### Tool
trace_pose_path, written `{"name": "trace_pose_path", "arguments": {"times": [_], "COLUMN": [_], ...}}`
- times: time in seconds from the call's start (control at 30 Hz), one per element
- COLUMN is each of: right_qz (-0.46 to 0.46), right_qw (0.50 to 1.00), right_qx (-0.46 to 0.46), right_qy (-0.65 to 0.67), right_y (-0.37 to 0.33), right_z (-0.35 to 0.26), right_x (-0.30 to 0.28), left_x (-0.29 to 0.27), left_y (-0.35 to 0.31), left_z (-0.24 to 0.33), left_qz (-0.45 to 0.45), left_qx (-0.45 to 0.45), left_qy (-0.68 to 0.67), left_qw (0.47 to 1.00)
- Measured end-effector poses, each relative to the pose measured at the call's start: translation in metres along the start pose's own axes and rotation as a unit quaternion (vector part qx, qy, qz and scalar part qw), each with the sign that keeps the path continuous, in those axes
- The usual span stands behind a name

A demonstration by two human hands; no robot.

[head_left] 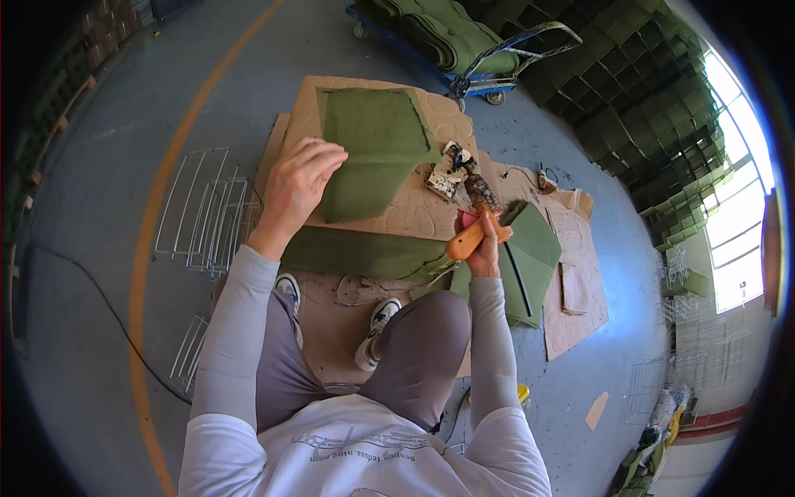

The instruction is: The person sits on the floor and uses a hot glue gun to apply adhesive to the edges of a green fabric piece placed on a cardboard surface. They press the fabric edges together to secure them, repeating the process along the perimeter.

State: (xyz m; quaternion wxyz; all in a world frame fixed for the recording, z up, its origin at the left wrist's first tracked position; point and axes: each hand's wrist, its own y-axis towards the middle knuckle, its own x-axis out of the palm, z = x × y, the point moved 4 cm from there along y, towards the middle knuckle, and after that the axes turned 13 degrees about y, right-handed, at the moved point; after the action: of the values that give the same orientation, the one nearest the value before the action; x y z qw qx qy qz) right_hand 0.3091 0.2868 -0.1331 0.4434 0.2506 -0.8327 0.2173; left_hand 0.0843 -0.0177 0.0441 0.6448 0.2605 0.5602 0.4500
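My right hand (484, 250) is wrapped round the orange handle of an orange-handled tool (465, 242). The tool's dark, crusted head points away from me, beside a pale block smeared with black (448, 172). My left hand (296, 187) is raised over the left edge of a green fabric panel (364, 180), its fingers bent and pressed together. Whatever they may pinch is hidden. Dark lines run along the panel's far and right edges. The panel lies flat on a cardboard-topped work surface (310, 103), in front of my knees.
Folded green pieces (530, 263) lie at the right by a cardboard sheet (577, 286). Wire frames (207, 217) stand on the floor at left. Beyond the work surface is a blue cart (489, 83) loaded with green material. Green stacks (613, 99) rise at far right. A black cable (108, 306) crosses the floor.
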Motion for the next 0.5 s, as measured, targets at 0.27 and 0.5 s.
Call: {"name": "trace_pose_path", "arguments": {"times": [0.27,0.5], "right_qz": [0.033,0.052], "right_qw": [0.997,0.997], "right_qx": [-0.006,0.01], "right_qy": [0.073,0.054], "right_y": [0.04,0.073], "right_z": [0.046,0.045], "right_x": [-0.03,-0.059], "left_x": [-0.001,0.005], "left_y": [-0.001,0.001], "left_z": [0.008,0.011], "left_qz": [-0.017,-0.031], "left_qx": [0.036,0.051], "left_qy": [0.073,0.081], "left_qw": [0.997,0.995]}}
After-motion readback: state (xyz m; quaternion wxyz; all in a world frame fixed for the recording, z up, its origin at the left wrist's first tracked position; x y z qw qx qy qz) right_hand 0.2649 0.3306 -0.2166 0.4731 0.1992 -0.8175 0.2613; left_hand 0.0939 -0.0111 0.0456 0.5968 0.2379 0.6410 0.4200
